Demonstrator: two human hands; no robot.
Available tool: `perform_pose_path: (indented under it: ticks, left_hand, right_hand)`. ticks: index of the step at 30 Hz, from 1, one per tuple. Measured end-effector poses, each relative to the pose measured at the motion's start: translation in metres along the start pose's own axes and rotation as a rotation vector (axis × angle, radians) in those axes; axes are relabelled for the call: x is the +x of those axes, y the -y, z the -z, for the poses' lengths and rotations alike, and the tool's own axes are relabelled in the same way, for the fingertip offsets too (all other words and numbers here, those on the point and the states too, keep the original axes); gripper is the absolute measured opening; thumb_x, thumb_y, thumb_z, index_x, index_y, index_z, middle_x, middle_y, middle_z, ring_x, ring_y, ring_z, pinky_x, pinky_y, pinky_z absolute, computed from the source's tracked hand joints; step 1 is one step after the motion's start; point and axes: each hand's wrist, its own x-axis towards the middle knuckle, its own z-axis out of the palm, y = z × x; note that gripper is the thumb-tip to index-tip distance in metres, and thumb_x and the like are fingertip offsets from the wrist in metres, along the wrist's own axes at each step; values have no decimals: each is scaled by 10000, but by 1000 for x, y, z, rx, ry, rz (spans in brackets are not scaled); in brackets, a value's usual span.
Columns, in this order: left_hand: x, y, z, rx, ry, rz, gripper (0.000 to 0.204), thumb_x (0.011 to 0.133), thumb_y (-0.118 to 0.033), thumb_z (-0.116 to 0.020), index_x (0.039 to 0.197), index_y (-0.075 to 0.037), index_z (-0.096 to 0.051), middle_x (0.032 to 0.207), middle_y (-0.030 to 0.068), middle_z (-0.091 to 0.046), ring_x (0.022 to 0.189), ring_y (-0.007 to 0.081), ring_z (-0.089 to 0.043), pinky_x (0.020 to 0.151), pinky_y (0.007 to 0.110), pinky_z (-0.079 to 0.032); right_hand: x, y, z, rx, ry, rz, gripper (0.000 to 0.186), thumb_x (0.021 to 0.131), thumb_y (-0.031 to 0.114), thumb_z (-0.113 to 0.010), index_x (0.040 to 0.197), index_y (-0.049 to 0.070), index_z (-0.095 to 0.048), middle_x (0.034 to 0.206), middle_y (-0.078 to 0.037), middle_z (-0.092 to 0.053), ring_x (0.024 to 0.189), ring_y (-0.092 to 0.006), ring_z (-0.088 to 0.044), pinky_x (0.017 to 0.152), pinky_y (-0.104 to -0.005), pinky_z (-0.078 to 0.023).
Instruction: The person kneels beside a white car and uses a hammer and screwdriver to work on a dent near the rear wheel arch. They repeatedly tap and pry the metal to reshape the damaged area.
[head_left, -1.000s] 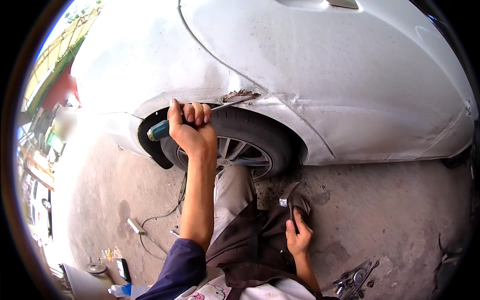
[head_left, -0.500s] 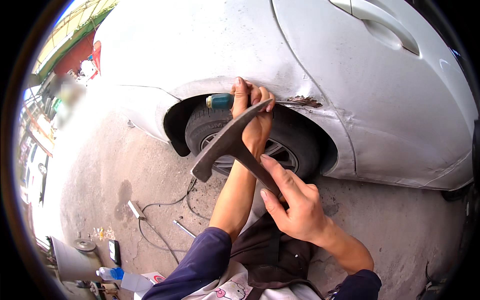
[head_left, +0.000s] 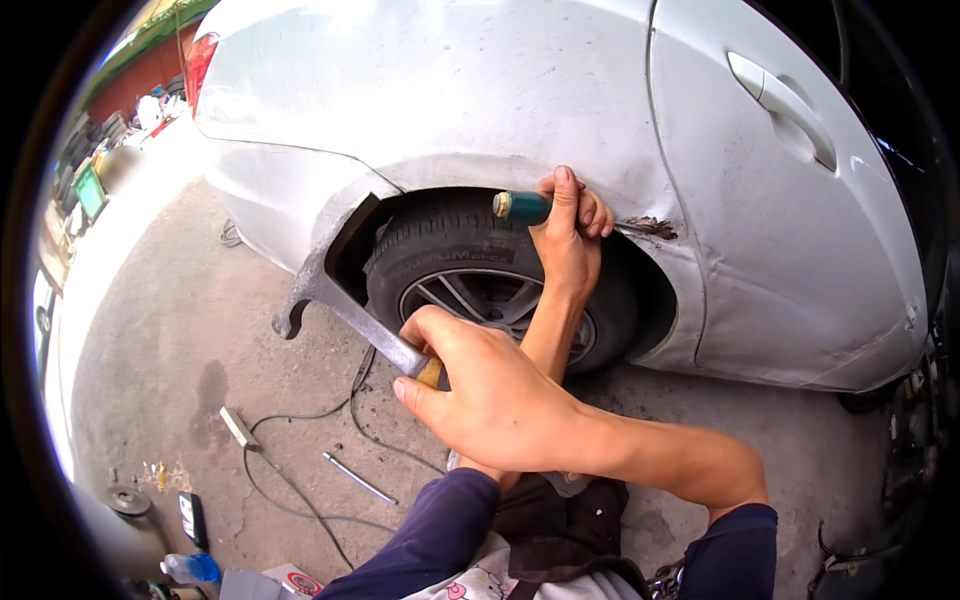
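My left hand (head_left: 575, 235) is closed round a dark green tool handle (head_left: 525, 207) with a pale end cap, at the upper edge of the wheel arch. The tool's working end is hard to make out behind my fingers. Just right of the hand, the silver-white car body (head_left: 480, 120) has a torn, rusty patch (head_left: 652, 228). My right hand (head_left: 490, 390) grips a metal hammer (head_left: 335, 290) by its shaft, near a yellow band. It crosses in front of my left forearm, and the hammer head is out to the left, before the wheel arch.
Below the arch is the car's wheel (head_left: 490, 290). On the concrete floor lie a cable (head_left: 300, 415), a pale block (head_left: 238, 428), a metal rod (head_left: 360, 478) and a black object (head_left: 192, 518). A plastic bottle (head_left: 190, 568) and a grey bucket-like container (head_left: 110, 535) are at lower left.
My right hand has swung left with the hammer, now crossing over the left forearm. The left hand keeps its grip on the green-handled tool. The view has shifted, so the car appears displaced.
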Motion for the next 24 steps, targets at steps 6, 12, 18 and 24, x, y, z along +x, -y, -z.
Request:
perform_pose_path:
  ticks: [6, 12, 18, 24]
  left_hand:
    - [-9, -7, 15, -62, -5, 44, 304, 1011, -318, -605, 879, -69, -490, 613, -7, -377, 513, 108, -394, 496, 276, -376]
    - [-6, -39, 16, -28, -43, -23, 318, 1020, -335, -584, 877, -71, -478, 608, -9, -361, 511, 106, -378, 501, 279, -371]
    - [1, -29, 18, -44, -39, -17, 288, 1017, -297, -595, 863, -79, -487, 606, -7, -378, 509, 104, -389, 497, 275, -376]
    - [-6, -9, 8, -83, -58, 67, 320, 997, -332, -627, 877, -69, -490, 589, 3, -381, 495, 116, -397, 492, 296, -380]
  right_hand:
    - [-20, -40, 3, 538, 211, -232, 356, 979, 90, -533, 1269, -90, -432, 753, -71, -544, 534, -129, -589, 464, -251, -470]
    - [7, -13, -66, 361, -33, 92, 427, 910, 78, -647, 1243, -147, -502, 867, -97, -623, 598, -63, -543, 578, -199, -459]
    - [-9, -13, -32, 718, -383, -191, 358, 931, 86, -600, 1214, -111, -503, 719, -68, -558, 458, -95, -503, 429, -246, -392]
    - [-12, 7, -52, 564, -223, -75, 425, 929, 28, -548, 1313, -111, -428, 696, -16, -506, 466, -72, -501, 448, -233, -395]
